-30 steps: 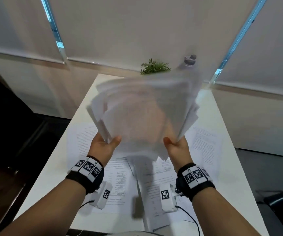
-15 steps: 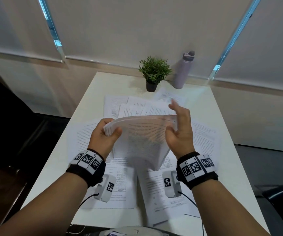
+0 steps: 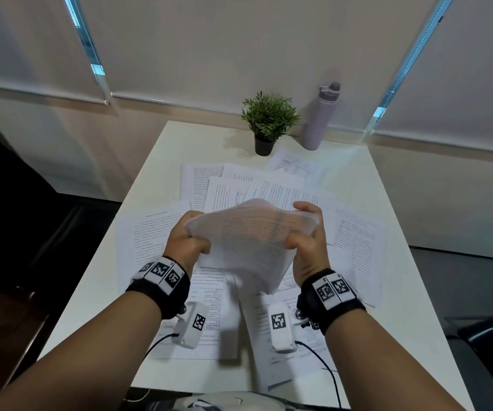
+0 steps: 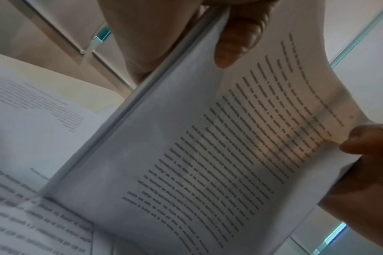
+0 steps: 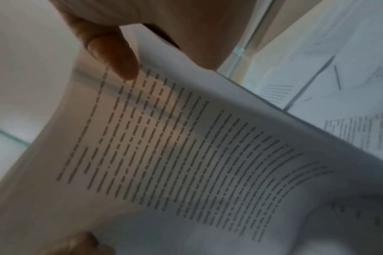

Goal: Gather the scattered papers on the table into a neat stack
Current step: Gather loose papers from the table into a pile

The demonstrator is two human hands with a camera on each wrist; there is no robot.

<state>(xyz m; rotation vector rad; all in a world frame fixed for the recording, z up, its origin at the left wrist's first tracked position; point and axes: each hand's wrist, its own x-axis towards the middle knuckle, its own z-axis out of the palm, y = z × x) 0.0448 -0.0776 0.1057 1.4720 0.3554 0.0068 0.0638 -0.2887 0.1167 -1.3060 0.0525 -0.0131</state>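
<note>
I hold a thick bundle of printed papers [image 3: 248, 241] in the air above the middle of the white table [image 3: 355, 167]. My left hand [image 3: 189, 241] grips its left edge and my right hand [image 3: 306, 235] grips its right edge, fingers curled over the top. The bundle bows and hangs down toward me, blurred with motion. From below, in the left wrist view, the bundle [image 4: 208, 146] shows lines of text with a fingertip on each side; the right wrist view shows the same curved sheet [image 5: 186, 155]. Several loose printed sheets [image 3: 358, 241] lie scattered flat on the table under and around the bundle.
A small potted plant [image 3: 267, 120] and a lilac bottle [image 3: 319, 117] stand at the table's far edge by the wall. Two white tagged devices [image 3: 279, 326] with cables hang under my wrists over the near sheets. A dark chair [image 3: 491, 348] sits at the right.
The bundle was lifted high and fanned out a second ago. It has come down and closed up between my hands, and my right fingers have curled over its edge.
</note>
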